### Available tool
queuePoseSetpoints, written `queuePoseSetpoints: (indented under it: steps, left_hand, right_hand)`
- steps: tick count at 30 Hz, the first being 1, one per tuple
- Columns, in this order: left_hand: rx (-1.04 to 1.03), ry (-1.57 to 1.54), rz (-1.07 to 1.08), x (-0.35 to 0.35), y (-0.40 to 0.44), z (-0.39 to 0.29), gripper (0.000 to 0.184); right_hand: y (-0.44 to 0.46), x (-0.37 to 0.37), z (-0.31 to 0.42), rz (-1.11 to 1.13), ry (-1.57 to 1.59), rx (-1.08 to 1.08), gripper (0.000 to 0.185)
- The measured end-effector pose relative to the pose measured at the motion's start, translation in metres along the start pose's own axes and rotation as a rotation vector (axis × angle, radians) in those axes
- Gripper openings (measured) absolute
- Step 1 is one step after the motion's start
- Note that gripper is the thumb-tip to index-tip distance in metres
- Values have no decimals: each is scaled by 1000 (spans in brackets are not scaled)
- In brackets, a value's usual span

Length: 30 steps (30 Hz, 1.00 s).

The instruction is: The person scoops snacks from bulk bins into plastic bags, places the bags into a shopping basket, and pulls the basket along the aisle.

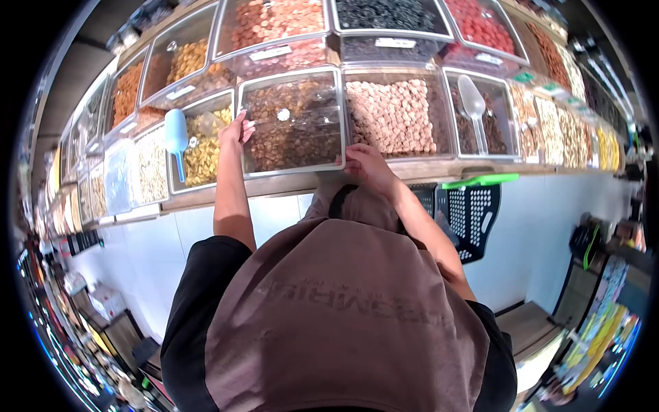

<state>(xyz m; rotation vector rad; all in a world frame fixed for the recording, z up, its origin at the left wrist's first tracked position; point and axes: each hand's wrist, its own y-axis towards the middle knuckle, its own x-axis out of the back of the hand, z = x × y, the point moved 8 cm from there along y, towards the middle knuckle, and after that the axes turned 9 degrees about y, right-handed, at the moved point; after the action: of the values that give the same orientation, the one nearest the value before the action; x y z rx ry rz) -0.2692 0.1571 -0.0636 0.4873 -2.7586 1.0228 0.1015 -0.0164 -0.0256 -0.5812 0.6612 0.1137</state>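
A clear lid (295, 113) with a pale rim covers a bin of brown, raisin-like dried fruit (281, 147). My left hand (235, 130) is at the lid's left edge, fingers bent against the rim. At the front right corner, my right hand (371, 168) curls its fingers around the rim, and some fingertips are hidden. Left of this bin is one with yellow dried fruit (202, 154), and a light blue scoop (176, 134) lies over its left side. To the right stands a bin of pale pinkish round pieces (391, 117).
A clear scoop (473, 103) lies on a bin farther right. Behind are bins of orange pieces (274, 20), dark dried fruit (384, 15) and red pieces (484, 31). A black basket (470, 216) with a green handle (480, 181) is at my right, below the wooden counter edge (274, 184).
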Motion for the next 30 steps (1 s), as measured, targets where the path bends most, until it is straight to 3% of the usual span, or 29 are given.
queuePoseSetpoints:
  steps: [3, 5, 8, 11, 13, 18, 22, 30]
  left_hand:
    - [-1, 58, 0, 0, 14, 3, 38]
    - [-19, 77, 9, -3, 13, 1, 39]
    - [-45, 108, 67, -6, 21, 5, 50]
    - [-38, 152, 149, -12, 37, 6, 47]
    - [-65, 196, 170, -13, 43, 6, 53]
    - [-89, 219, 184, -19, 8, 0, 49]
    - [-137, 152, 267, -24, 16, 5, 42]
    - [-79, 66, 312, -55, 14, -1, 34]
  right_hand:
    - [-13, 10, -13, -90, 51, 83, 23]
    - [-33, 11, -18, -152, -86, 125, 26]
    - [-65, 30, -57, -243, -50, 121, 27]
    - [-97, 47, -98, -335, 25, 103, 26]
    - [-125, 59, -130, -501, 72, 81, 26]
    - [-160, 64, -198, -599, 243, 202, 27]
    - [-181, 45, -252, -679, 355, 177, 27]
    - [-201, 51, -292, -800, 503, 221, 25]
